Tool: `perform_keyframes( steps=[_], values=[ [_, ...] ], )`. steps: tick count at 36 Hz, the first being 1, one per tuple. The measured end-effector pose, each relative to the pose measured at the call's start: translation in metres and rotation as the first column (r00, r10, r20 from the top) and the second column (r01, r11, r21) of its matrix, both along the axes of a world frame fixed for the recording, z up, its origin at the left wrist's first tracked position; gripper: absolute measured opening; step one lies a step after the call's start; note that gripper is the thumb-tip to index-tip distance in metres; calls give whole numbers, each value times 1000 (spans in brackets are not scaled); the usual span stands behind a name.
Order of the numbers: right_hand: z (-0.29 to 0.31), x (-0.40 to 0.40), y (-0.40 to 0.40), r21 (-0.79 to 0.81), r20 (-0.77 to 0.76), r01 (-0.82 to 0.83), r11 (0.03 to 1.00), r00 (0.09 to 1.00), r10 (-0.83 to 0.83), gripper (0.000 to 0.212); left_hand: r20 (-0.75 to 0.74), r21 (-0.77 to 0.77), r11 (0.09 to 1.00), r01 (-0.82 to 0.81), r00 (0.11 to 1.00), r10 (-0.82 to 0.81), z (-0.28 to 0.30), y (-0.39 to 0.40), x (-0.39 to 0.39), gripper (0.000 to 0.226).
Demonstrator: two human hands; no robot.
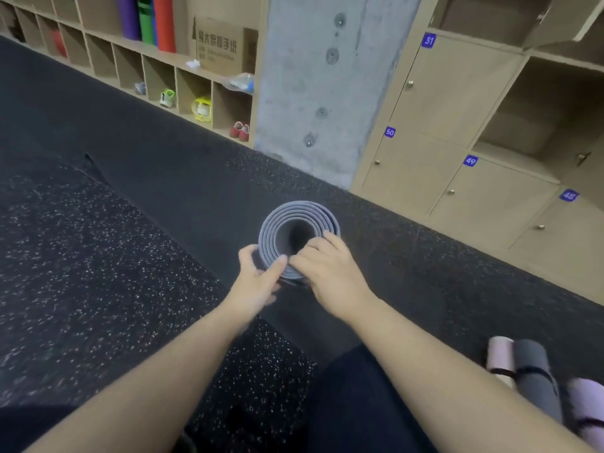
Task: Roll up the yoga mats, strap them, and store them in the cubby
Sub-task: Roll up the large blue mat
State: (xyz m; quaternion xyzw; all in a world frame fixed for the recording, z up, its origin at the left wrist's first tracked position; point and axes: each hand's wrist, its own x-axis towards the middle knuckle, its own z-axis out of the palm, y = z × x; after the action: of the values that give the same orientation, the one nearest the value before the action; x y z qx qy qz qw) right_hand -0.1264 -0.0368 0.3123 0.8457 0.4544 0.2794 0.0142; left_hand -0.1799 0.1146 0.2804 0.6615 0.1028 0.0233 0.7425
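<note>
A rolled grey yoga mat (295, 220) stands on end on the dark floor in the middle of the view, its spiral end facing me. My left hand (256, 277) grips its near left side, thumb on the rim. My right hand (327, 269) holds the near right edge, fingers curled over the rim. A dark strap (294, 283) shows just below the roll between my hands. Three rolled, strapped mats (536, 377), pink, dark grey and lilac, lie on the floor at the lower right. The open cubby shelf (127, 65) runs along the far left wall.
Upright purple, green and red mats (147, 18) and a cardboard box (222, 44) stand on the shelf. Shoes (240, 130) sit in lower cubbies. A concrete pillar (313, 86) rises behind the mat. Numbered lockers (457, 132) line the right wall, one with an open door (549, 112).
</note>
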Motion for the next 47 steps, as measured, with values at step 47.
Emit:
perform_keyframes(
  steps=[47],
  values=[
    [-326, -125, 3, -682, -724, -18, 731, 155, -672, 56, 140, 493, 853, -170, 983, 115, -124, 113, -37, 57]
  ],
)
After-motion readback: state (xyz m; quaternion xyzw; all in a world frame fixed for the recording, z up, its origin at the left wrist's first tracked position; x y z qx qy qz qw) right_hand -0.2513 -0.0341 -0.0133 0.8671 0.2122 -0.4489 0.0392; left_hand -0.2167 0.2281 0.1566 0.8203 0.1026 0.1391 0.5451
